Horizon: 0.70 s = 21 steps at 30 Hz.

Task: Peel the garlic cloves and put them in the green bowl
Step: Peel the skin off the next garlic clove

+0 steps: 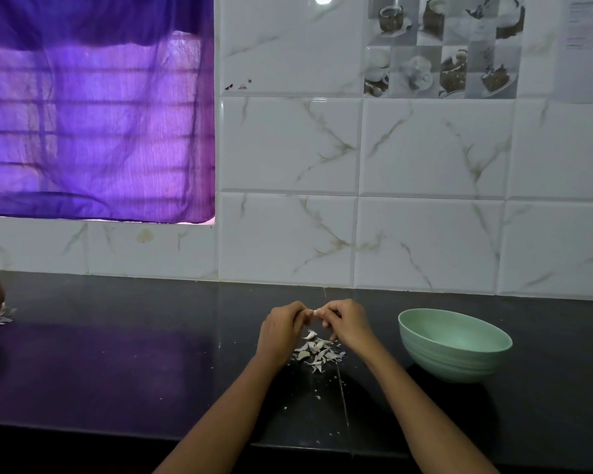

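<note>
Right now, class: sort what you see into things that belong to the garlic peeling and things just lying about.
Part of the job:
left hand and right hand, pinching a garlic clove
green bowl
pile of garlic and skins

Just lying about:
purple curtain
papery scraps at far left

Two hands [281, 331] [348, 321], one garlic clove [316, 313], one green bowl [454, 350] and one pile of peels [317, 352] are counted.

A dark glossy tabletop [117, 371] is seen, on which a green bowl [454, 345] and scattered garlic skins [317, 352] are laid.
</note>
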Motion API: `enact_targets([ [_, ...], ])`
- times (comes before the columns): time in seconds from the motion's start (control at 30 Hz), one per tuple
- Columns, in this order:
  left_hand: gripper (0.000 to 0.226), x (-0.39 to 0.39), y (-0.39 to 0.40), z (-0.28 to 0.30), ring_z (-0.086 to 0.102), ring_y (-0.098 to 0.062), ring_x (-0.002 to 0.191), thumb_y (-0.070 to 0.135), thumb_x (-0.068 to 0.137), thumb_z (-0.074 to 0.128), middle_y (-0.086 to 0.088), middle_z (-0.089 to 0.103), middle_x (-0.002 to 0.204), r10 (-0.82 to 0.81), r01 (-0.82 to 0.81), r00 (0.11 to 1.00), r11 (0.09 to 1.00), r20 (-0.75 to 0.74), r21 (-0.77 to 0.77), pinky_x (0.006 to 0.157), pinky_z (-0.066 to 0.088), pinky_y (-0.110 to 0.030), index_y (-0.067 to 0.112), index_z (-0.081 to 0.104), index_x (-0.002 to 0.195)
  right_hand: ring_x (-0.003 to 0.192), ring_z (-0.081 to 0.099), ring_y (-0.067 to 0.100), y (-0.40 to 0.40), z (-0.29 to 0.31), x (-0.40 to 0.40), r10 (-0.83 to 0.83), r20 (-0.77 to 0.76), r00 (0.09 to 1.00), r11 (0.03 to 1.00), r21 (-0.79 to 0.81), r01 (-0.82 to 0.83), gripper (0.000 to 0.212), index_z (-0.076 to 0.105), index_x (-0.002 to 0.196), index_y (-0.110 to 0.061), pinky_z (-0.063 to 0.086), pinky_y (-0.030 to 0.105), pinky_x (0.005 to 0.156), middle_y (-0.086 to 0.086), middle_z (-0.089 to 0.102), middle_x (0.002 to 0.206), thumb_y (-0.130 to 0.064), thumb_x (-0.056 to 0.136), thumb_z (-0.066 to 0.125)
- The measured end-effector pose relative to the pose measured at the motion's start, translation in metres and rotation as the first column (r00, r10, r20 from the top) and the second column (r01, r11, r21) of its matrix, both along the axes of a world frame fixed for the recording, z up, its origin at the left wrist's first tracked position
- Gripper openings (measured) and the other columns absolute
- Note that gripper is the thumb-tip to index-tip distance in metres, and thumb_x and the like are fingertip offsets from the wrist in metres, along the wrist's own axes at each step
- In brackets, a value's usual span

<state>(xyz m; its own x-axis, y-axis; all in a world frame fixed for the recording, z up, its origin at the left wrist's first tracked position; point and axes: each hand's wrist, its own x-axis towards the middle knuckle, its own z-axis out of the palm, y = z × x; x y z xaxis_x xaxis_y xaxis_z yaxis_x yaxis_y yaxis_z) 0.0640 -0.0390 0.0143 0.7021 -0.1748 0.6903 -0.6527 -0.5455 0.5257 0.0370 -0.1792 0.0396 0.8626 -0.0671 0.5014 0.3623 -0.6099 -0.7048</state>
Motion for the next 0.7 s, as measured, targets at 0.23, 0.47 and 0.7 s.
enact_targets([
  [0.23,0.017,0.0026,0.0007,0.0018,0.066,-0.013,0.081,0.030,0.087,0.063,0.004,0.073,0.087,0.047,-0.069,0.988,0.987,0.144,0.147,0.070,0.052,-0.031,0.020,0.073,0.096,0.048,0.052,0.004,-0.0024,-0.0030,0.0030,-0.035,-0.007,0.999,0.976,-0.214,0.033,0.024,0.072,0.081,0.001,0.050,0.026,0.057,0.010,0.067,0.069,-0.016,0.091,0.057],
  [0.47,0.016,0.0040,-0.0026,-0.0017,0.064,-0.016,0.065,0.018,0.088,0.060,-0.003,0.071,0.074,-0.062,0.051,0.993,0.993,0.100,0.111,0.065,0.052,-0.038,0.014,0.073,0.095,0.038,0.051,0.001,-0.0041,-0.0025,0.0078,-0.031,0.017,0.999,0.982,-0.187,0.034,0.037,0.057,0.055,-0.021,0.043,0.019,0.050,-0.006,0.056,0.052,-0.022,0.092,0.057],
  [0.7,0.014,0.0022,-0.0033,-0.0025,0.064,-0.019,0.063,0.014,0.087,0.062,-0.007,0.070,0.072,-0.103,0.099,0.990,0.994,0.091,0.052,0.064,0.053,-0.038,0.008,0.073,0.094,0.036,0.050,0.002,-0.0028,-0.0033,0.0060,-0.039,0.035,0.999,0.987,-0.157,0.044,0.034,0.061,0.060,-0.016,0.043,0.017,0.046,-0.007,0.056,0.053,-0.021,0.093,0.056],
])
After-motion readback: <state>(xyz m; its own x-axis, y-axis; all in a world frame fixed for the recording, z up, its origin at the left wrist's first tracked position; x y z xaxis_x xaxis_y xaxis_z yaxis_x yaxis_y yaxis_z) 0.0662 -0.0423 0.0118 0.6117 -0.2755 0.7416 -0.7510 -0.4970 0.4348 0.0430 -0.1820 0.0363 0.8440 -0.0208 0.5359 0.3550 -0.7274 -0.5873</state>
